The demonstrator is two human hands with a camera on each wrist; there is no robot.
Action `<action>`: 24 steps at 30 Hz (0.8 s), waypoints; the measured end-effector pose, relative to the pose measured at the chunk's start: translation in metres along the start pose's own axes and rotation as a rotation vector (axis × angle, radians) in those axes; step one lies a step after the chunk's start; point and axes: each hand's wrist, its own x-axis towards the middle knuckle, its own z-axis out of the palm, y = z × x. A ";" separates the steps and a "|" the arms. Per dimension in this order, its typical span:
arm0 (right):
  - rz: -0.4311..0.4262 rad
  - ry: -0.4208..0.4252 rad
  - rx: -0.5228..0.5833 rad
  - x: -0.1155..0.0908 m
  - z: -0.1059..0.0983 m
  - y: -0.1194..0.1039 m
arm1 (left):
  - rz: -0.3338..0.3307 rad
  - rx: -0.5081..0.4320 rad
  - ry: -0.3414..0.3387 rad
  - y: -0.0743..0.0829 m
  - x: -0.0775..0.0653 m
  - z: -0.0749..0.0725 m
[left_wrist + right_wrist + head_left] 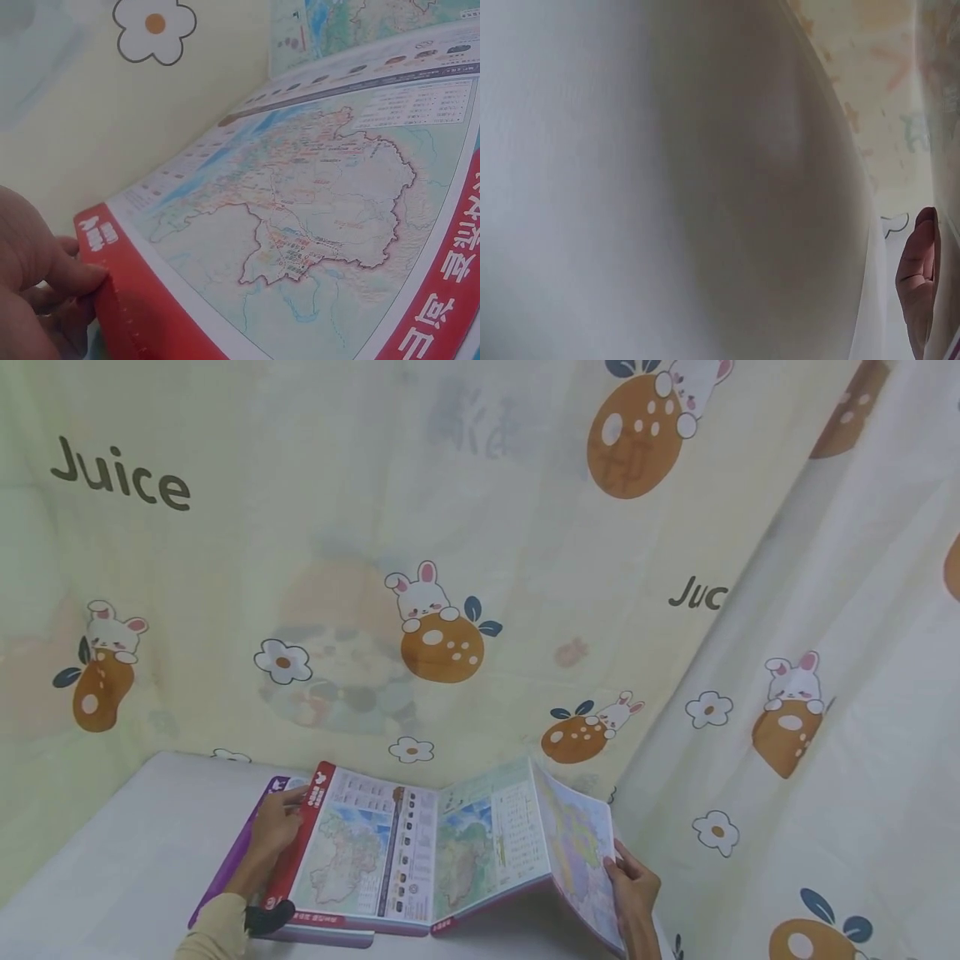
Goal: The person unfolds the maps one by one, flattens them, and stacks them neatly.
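A folding map (348, 860) with a red border stands partly opened in zigzag panels on the white table. My left hand (276, 827) pinches its left red edge; in the left wrist view the thumb of that hand (37, 277) lies on the red margin, beside a printed map panel (322, 202). At the other end, my right hand (636, 885) holds the outer edge of the rightmost panel (573, 835), which is raised and slants toward me. Only part of the right hand (917, 277) shows in the right wrist view, where a pale blurred surface fills most of the picture.
Under the map's left side lies a purple-edged sheet or folder (232, 868). The white table (97, 868) extends to the left. Behind and to the right hangs a pale curtain (510, 510) printed with rabbits, fruit and flowers, close to the table's far edge.
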 end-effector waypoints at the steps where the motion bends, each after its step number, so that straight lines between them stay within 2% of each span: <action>1: -0.007 0.004 -0.004 0.001 0.000 0.000 | 0.003 0.004 0.003 0.000 0.000 -0.001; 7: -0.031 0.024 -0.037 0.008 -0.004 0.008 | 0.004 0.047 0.031 -0.001 0.003 -0.006; 12: -0.041 0.037 -0.089 0.017 -0.009 0.019 | 0.071 0.170 0.102 -0.004 0.005 -0.007; 17: -0.106 0.045 -0.141 0.023 -0.014 0.024 | 0.092 0.237 0.136 -0.007 0.007 -0.009; 24: -0.072 0.070 -0.193 0.028 -0.015 0.028 | 0.092 0.306 0.154 -0.005 0.008 -0.013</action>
